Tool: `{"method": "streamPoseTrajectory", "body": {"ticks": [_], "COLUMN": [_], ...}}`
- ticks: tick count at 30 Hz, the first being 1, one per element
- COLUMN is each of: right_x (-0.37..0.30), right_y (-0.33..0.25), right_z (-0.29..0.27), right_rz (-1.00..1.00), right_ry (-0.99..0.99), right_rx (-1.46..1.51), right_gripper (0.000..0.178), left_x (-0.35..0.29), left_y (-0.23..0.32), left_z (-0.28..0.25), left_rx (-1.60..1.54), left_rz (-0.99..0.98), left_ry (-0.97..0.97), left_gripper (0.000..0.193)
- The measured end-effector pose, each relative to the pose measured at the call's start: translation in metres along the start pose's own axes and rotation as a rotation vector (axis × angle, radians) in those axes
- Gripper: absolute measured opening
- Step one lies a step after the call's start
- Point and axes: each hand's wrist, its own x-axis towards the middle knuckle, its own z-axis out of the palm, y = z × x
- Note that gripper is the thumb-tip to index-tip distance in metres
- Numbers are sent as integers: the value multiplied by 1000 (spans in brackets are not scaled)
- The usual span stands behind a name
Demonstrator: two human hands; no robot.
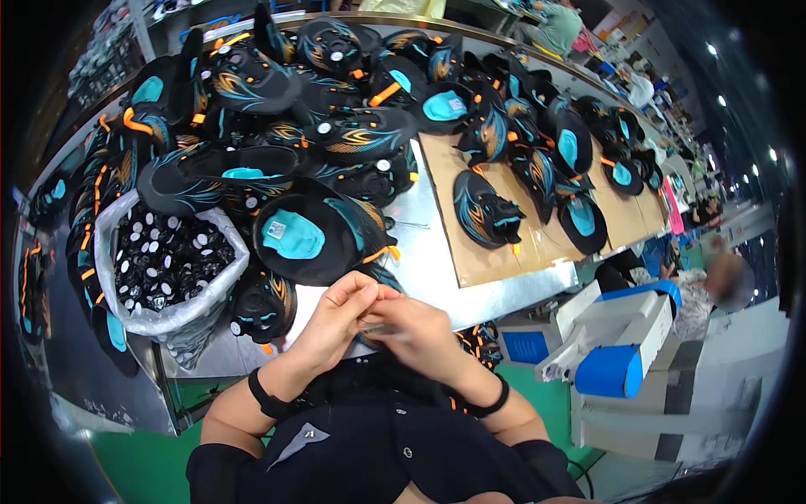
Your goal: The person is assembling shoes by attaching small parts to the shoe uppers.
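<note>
My left hand (pixel 334 323) and my right hand (pixel 422 340) meet in front of my chest, above the table's near edge. The left thumb and fingers are pinched together, and the right fingers are curled in against them, slightly smeared by motion. Whatever lies between the fingertips is too small and hidden to name. Just beyond my hands lies a black shoe upper (pixel 340 214) with a teal lining and an orange loop. Left of my left hand is another dark upper (pixel 264 307). A clear plastic bag (pixel 228 290) stands further left, filled with small black round parts with white discs (pixel 164 260).
Many black uppers with teal and orange patterns (pixel 252 80) are heaped across the back of the metal table (pixel 424 252). Several more lie on a brown cardboard sheet (pixel 487 267) at right. A white and blue machine (pixel 609 340) stands right of the table. A person (pixel 709 286) sits beyond it.
</note>
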Motion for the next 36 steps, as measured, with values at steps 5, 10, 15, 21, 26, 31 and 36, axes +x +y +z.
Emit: {"method": "streamPoseTrajectory", "body": {"ticks": [5, 10, 15, 21, 26, 31, 36], "right_x": [-15, -10, -7, -9, -11, -1, -12], "right_y": [15, 39, 28, 21, 28, 19, 16], "right_z": [3, -4, -52, -17, -7, -20, -27], "right_rz": [473, 776, -68, 333, 287, 29, 20], "right_ry": [-51, 105, 233, 148, 185, 82, 54], "right_rx": [720, 1084, -263, 171, 354, -93, -186], "right_gripper": [8, 17, 41, 14, 15, 23, 37], "left_x": [3, 1, 3, 4, 1, -4, -11], "left_y": [-11, 2, 0, 3, -4, 0, -2], "left_z": [-35, 7, -4, -5, -13, 2, 6], "left_rx": [-111, 951, 577, 330, 285, 464, 710], "left_rz": [15, 139, 43, -29, -28, -26, 104], "left_ry": [49, 2, 112, 7, 12, -79, 50], "left_gripper": [15, 18, 7, 15, 14, 12, 12]}}
